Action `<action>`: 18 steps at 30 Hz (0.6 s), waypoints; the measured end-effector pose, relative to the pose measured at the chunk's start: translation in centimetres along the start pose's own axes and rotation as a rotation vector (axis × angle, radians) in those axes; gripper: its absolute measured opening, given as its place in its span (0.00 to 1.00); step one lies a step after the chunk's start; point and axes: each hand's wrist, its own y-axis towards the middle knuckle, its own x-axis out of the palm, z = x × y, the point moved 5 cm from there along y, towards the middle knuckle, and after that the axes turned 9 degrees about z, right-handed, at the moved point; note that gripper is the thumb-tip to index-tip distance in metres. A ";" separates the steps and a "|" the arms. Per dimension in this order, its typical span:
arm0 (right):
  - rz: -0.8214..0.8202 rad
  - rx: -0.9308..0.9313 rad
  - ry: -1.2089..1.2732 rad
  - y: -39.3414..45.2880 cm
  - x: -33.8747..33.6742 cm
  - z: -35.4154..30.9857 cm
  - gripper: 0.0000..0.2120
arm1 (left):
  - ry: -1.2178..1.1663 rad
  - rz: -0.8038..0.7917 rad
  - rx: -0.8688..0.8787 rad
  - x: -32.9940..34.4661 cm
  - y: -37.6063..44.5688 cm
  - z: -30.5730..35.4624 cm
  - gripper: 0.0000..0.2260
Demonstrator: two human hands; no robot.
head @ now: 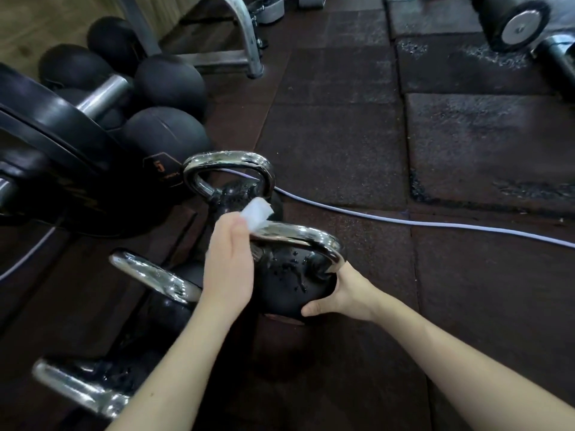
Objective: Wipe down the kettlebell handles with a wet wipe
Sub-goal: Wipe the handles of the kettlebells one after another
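Note:
A black kettlebell with a chrome handle stands on the dark floor in the middle of the view. My left hand presses a white wet wipe against the left end of that handle. My right hand cups the ball's lower right side. A second kettlebell's chrome handle rises just behind. Two more chrome handles lie to the left: one beside my left wrist, another near the bottom left. Water drops speckle the black balls.
Black weight plates on a bar and several dark medicine balls crowd the left. A pale cable crosses the rubber floor tiles behind the kettlebells. A metal frame leg stands at top centre; a dumbbell lies top right.

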 end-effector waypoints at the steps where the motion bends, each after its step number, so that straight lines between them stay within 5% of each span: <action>1: -0.002 -0.004 -0.003 0.0 0.0 0.0 0.55 | -0.176 0.040 -0.218 0.6 -0.5 -1.2 0.15; 3: -0.002 -0.007 -0.009 0.2 0.2 0.2 0.55 | -0.417 0.105 -0.538 1.5 -1.3 -3.0 0.19; 5: 0.004 -0.006 -0.005 0.2 0.2 0.1 0.55 | -0.445 0.118 -0.608 1.6 -1.4 -3.6 0.23; 7: 0.001 -0.021 -0.010 0.1 0.2 -0.1 0.55 | -0.259 0.085 -0.344 0.8 -0.9 -1.5 0.17; 10: 0.019 -0.057 -0.015 0.2 0.2 0.0 0.57 | 0.207 -0.030 0.433 1.2 -1.2 4.2 0.16; 12: 0.023 -0.073 -0.012 0.3 0.2 -0.3 0.57 | 0.511 -0.137 0.738 3.3 -2.8 5.4 0.17; 16: -0.006 -0.107 -0.018 0.3 0.4 -0.2 0.52 | 0.757 -0.293 0.948 5.6 -4.6 6.2 0.20; 18: 0.005 -0.074 0.038 0.4 0.3 0.1 0.55 | 0.722 -0.230 0.810 3.8 -2.5 5.2 0.20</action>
